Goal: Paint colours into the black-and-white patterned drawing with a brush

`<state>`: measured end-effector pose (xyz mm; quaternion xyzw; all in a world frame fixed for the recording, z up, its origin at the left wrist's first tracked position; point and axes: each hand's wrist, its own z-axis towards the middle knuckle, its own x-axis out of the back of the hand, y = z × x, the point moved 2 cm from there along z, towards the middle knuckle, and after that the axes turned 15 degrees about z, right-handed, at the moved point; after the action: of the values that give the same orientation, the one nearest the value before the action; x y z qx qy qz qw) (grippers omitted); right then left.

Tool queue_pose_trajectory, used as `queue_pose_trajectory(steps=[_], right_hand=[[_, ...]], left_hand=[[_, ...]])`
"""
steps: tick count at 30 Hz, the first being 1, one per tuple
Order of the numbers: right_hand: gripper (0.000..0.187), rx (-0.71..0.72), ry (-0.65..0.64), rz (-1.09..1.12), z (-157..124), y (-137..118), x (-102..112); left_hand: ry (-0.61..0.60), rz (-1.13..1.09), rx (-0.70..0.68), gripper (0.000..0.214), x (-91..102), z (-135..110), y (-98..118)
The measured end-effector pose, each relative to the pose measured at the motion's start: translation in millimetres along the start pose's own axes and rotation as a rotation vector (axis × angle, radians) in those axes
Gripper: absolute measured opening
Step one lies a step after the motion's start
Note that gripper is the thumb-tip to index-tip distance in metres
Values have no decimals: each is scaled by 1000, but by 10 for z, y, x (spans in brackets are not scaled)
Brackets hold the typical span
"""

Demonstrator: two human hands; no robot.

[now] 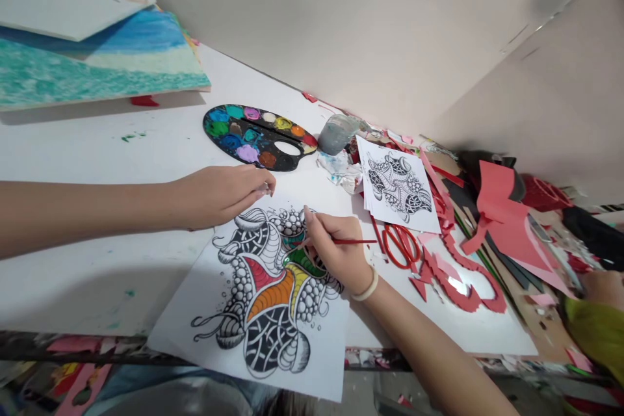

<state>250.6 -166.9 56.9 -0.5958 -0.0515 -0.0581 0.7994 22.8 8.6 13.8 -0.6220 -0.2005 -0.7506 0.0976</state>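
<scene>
My right hand (338, 250) is closed around a thin paintbrush (358, 242) with a red handle. The brush's tip end is over the green part of a patterned drawing (270, 296), partly hidden by my fingers. Red, orange, yellow and green areas fill the drawing's middle; the rest is black and white. Near the sheet's upper left edge rests my left hand (229, 192), palm down, fingers loosely bent, with nothing visible in it. Just beyond it lies a black oval paint palette (266, 132) with several colours. A cup of greyish water (337, 134) stands beside the palette.
A crumpled, stained tissue (344, 170) and another patterned sheet (400, 188) lie to the right. Red-handled scissors (402, 247) and red paper scraps (507, 208) crowd that side. Painted canvases (97, 71) are stacked at upper left. Another person's green sleeve (597, 338) shows far right.
</scene>
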Motion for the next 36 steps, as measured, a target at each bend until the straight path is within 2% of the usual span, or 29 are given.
queue_pose_trajectory(steps=[4,8,14,17,20,25,30,36], right_hand=[[83,-33,-3,-31,2,-3,-3],[88,-39,-51,-71,14,-27,-22],[86,-65,22,4,16,-1,-3],[85,-88,-11,-35,8,19,-3],[84,-102,-46,-34,4,18,-7],[81,-97,0,13,8,3,-4],[86,-103,-35,-37,13,19,-15],[84,-80,8,-25,13,18,-1]], left_hand=[[7,-14,38,57,91,-45,71],[5,-22,35,57,45,-19,41],[17,-26,39,55,103,-51,86],[18,-18,47,55,152,-62,117],[-14,-13,39,57,103,-25,64],[5,-9,16,66,-31,33,-54],[-17,-20,31,60,8,20,-18],[-7,-10,30,61,-47,20,-61]])
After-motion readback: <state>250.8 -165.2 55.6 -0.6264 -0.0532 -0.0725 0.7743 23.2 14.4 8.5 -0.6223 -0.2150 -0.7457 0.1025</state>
